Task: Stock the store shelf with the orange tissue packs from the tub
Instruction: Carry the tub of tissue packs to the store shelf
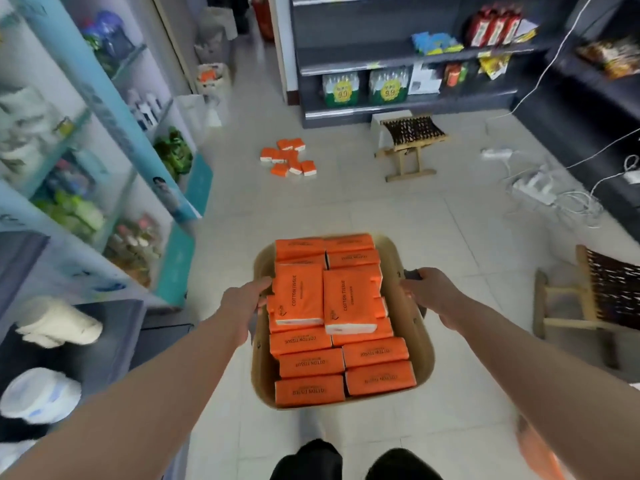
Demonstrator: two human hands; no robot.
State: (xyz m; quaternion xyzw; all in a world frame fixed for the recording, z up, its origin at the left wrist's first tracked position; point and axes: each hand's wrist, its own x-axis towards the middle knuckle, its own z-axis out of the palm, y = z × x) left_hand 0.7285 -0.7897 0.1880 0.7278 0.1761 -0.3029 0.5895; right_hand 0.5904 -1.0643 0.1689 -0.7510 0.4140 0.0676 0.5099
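Orange tissue packs (332, 306) fill a tan tub (425, 358) that the person holds out in front of the body, one grip on each side. The left grip (242, 306) is clenched on the tub's left edge. Its fingers reach over the rim beside the top packs, and a dark handle shows just under the palm. The right grip (433, 292) is curled over the matching dark handle on the right edge, knuckles up. Both forearms are bare and run in from the bottom corners of the view.

The packs lie in two rows, mostly flat. Two more rest on top near the middle with "COTTON TISSUE" printed along them. Under the tub is the pale tiled floor (450, 237), and the person's dark shoes (346, 459) show at the lower edge.

Further ahead, a loose pile of the same orange packs (289, 157) lies scattered on the tiles. A small wooden stool (412, 143) with a woven seat stands to its right. Behind both is a dark shelf unit (381, 57) that carries some packaged goods. A second stool (595, 296) stands near the right grip. White power strips and cables (533, 185) trail along the right wall. Pale blue-trimmed shelving (104, 133) with bottles and packets lines the left side.
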